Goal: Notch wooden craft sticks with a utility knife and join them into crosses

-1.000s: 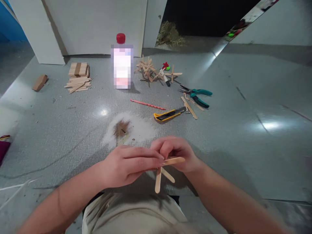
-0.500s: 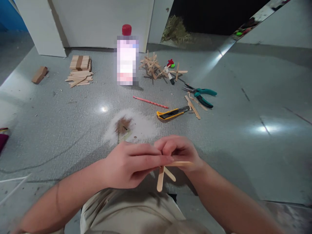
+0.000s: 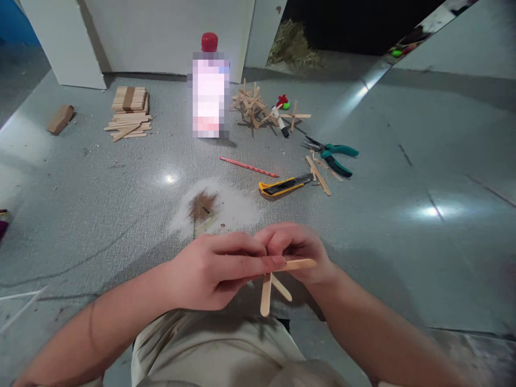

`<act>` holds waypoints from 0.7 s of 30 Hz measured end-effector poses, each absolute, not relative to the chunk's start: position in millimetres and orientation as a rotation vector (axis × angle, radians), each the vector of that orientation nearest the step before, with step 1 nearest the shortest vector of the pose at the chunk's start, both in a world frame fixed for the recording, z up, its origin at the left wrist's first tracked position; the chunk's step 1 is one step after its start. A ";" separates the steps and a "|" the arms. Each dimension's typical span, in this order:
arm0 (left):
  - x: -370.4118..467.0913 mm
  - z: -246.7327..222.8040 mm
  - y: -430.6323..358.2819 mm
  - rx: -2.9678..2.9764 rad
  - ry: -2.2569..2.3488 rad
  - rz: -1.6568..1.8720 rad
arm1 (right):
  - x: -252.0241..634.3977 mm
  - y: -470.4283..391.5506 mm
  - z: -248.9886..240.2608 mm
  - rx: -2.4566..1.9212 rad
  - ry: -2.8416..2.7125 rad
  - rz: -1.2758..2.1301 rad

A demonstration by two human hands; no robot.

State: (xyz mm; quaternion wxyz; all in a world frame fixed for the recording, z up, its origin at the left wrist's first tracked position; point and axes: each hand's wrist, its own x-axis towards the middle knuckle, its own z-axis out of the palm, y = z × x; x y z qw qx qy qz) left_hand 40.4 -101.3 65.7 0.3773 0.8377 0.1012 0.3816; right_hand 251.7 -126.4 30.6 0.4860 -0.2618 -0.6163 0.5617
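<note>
Both hands meet above my lap around a few crossed popsicle sticks (image 3: 266, 295). My left hand (image 3: 217, 271) is closed on them, its index finger stretched along toward one stick that points right. Curled against it, my right hand (image 3: 296, 250) pinches the same piece from the far side. Three rounded stick ends show, one to the right and two downward; the crossing point is hidden by the fingers. Just beyond the hands, a clear set square (image 3: 203, 217) lies on a patch of white and brown powder (image 3: 237, 207).
Across the grey floor lie a yellow utility knife (image 3: 284, 186), a red pencil (image 3: 250, 166), teal pliers (image 3: 332, 153), cut stick pieces (image 3: 320, 177) and a heap of joined sticks (image 3: 252, 105). Further back stand a red-capped bottle (image 3: 209, 42), bundled sticks (image 3: 129, 99) and a brown block (image 3: 61, 119).
The stick pointing right has tilted slightly, its tip a little higher and more of its flat face showing. The hands have barely shifted; the camera view has moved slightly.
</note>
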 end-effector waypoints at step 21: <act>40.5 66.3 -98.0 2.092 0.233 0.955 | 256.8 -125.6 40.9 -0.562 -1.637 1.223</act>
